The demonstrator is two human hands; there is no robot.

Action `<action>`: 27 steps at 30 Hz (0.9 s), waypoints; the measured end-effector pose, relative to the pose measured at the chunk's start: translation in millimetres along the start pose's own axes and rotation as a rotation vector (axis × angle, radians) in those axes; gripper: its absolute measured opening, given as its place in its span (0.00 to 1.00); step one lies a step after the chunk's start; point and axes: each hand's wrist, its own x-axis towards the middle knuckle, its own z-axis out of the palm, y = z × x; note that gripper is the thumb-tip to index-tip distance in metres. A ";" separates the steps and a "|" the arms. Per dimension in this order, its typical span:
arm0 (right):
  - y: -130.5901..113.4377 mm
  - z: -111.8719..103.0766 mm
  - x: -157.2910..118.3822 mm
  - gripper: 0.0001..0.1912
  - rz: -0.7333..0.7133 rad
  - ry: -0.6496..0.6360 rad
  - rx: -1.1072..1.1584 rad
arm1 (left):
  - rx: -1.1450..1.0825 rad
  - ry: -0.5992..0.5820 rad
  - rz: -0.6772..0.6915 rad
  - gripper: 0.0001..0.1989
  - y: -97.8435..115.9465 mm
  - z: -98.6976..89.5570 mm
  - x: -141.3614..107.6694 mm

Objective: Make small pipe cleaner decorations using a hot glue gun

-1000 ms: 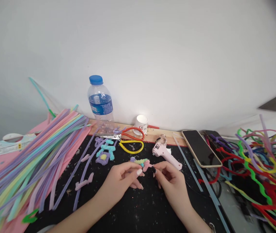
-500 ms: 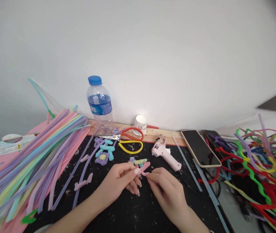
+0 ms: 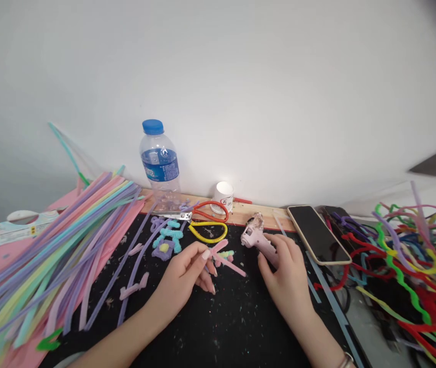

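Along the back edge, a wooden strip (image 3: 271, 220) is running against the wall (image 3: 279, 102), with the clear bottle (image 3: 160, 164) standing upright toward its left and the white round container (image 3: 222, 204) sitting near its middle. The widest room for moving is opening between the two forearms, while the pastel stems (image 3: 68, 245) are crowding the left side and the colourful tangle (image 3: 425, 266) is filling the right. Now the left hand (image 3: 187, 268): its fingers are pinching together, thumb against fingertips, and holding the bent pink stem (image 3: 237, 269), whose two ends are spreading rightward past the nails. Just behind it a small multicoloured piece (image 3: 227, 254) is showing. Over on the right, the right hand (image 3: 285, 260) is curving part-open around the handle of the pale pink glue gun (image 3: 254, 236), thumb on the near side; whether it is gripping, I cannot tell. The black surface (image 3: 218, 327) is wearing a scatter of fluff specks, the scissors (image 3: 190, 215) are lying open-handled toward the back, and the phone (image 3: 319, 235) is resting beyond the right hand.
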 end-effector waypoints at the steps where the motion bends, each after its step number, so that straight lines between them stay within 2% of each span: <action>1: 5.2 2.5 1.3 0.19 0.028 -0.005 -0.087 | 0.005 -0.005 0.007 0.13 -0.3 0.0 -0.2; 3: 13.7 7.1 2.1 0.22 0.071 -0.048 -0.180 | 0.031 -0.010 0.013 0.13 -0.4 0.2 -0.9; 6: 20.7 11.1 0.8 0.21 0.116 -0.175 -0.223 | 0.078 -0.011 0.010 0.13 1.0 0.2 -2.1; 8: 21.8 11.1 0.6 0.20 0.129 -0.213 -0.201 | 0.104 -0.007 0.016 0.13 2.2 -0.5 -2.3; 11: 19.8 7.4 3.1 0.19 0.159 -0.178 -0.018 | 0.140 0.015 0.029 0.13 3.3 -2.1 -2.1; 16: 10.2 -3.4 8.7 0.18 0.317 -0.154 0.380 | 0.197 0.048 0.049 0.13 2.2 -4.8 -1.6; 22: 7.5 -1.0 -3.5 0.18 0.430 -0.311 0.725 | 0.247 0.076 0.069 0.12 4.1 -7.3 1.1; 25: 8.6 3.2 -11.9 0.21 0.472 -0.374 0.817 | 0.257 0.092 0.069 0.13 6.7 -7.4 1.6; 27: 6.8 2.7 -13.2 0.19 0.446 -0.423 0.833 | 0.251 0.091 0.072 0.13 7.4 -7.2 1.4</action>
